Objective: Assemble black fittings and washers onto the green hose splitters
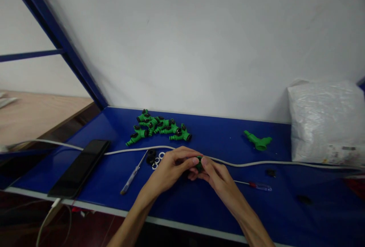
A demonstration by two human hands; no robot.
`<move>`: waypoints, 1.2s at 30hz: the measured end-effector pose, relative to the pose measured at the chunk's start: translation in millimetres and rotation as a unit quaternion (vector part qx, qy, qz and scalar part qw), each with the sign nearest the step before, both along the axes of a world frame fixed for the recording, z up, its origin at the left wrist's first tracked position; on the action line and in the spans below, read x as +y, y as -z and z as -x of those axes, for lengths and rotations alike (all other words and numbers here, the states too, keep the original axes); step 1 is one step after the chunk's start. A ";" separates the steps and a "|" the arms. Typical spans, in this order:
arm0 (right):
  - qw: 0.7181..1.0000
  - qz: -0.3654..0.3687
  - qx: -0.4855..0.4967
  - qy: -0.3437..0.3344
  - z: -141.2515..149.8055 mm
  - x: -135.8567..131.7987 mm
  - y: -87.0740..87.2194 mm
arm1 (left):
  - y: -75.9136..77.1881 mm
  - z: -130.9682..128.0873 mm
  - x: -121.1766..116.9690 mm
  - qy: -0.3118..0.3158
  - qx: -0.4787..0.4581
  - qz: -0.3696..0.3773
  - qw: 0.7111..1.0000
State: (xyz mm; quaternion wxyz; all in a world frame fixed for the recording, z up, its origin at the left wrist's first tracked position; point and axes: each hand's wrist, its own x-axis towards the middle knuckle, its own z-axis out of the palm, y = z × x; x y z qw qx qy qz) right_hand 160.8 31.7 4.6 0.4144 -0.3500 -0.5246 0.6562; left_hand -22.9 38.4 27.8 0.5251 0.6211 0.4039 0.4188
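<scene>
My left hand [173,167] and my right hand [215,174] meet over the blue table [199,209], fingers curled around one small green plastic fitting [199,163] that is mostly hidden between them. Just left of my hands lie black and white rings [155,158] and a clear-handled screwdriver [133,172]. A pile of green fittings with black parts [158,128] sits behind them near the wall. A single green fitting [258,140] lies to the right.
A white cable [256,163] runs across the table behind my hands. A black phone [80,167] lies at the left front edge. A red-tipped screwdriver [256,185] and small black parts [270,172] lie right. A white plastic bag [325,121] stands at the far right.
</scene>
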 end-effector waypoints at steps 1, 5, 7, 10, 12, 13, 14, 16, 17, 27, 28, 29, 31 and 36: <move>1.000 -0.003 -0.005 0.001 0.5 -0.2 0.9 | 2.3 0.7 1.6 0.004 -0.005 0.009 1.000; 1.000 -0.013 -0.026 0.004 1.6 -2.9 2.2 | 6.6 2.4 2.8 0.004 -0.018 0.023 1.000; 0.999 -0.015 -0.036 0.005 0.9 -3.8 0.9 | 4.6 2.9 1.9 0.006 -0.018 0.023 1.000; 0.998 -0.018 -0.059 0.010 -0.8 -4.2 -2.8 | 0.0 3.1 0.9 0.019 -0.033 0.031 0.999; 0.997 -0.030 -0.075 0.018 -1.4 -3.9 -5.4 | -1.0 2.3 0.8 0.023 -0.046 0.040 0.998; 0.995 -0.038 -0.084 0.022 -1.4 -3.7 -6.5 | -0.5 1.5 0.9 0.020 -0.052 0.046 0.997; 0.994 -0.048 -0.092 0.025 -1.2 -3.5 -7.5 | 0.6 0.5 1.2 0.014 -0.058 0.052 0.997; 0.993 -0.062 -0.097 0.024 -0.7 -2.9 -8.6 | 3.9 -1.5 1.9 0.000 -0.076 0.064 0.995; 0.993 -0.066 -0.097 0.019 -0.5 -2.7 -8.9 | 5.7 -2.2 2.2 -0.004 -0.088 0.067 0.994; 0.991 -0.095 -0.097 0.011 1.9 -5.0 -12.1 | 8.9 2.4 2.7 0.034 -0.158 0.096 0.982; 0.990 -0.098 -0.099 0.012 2.0 -4.9 -12.3 | 8.3 2.6 2.7 0.034 -0.156 0.097 0.982; 0.989 -0.101 -0.102 0.013 2.0 -4.8 -12.3 | 7.6 2.8 2.7 0.034 -0.152 0.098 0.983; 0.988 -0.105 -0.110 0.015 1.8 -4.8 -11.8 | 5.9 2.7 2.9 0.031 -0.146 0.098 0.984; 0.986 -0.114 -0.122 0.018 1.6 -5.6 -11.5 | 1.6 1.1 3.3 0.025 -0.139 0.102 0.985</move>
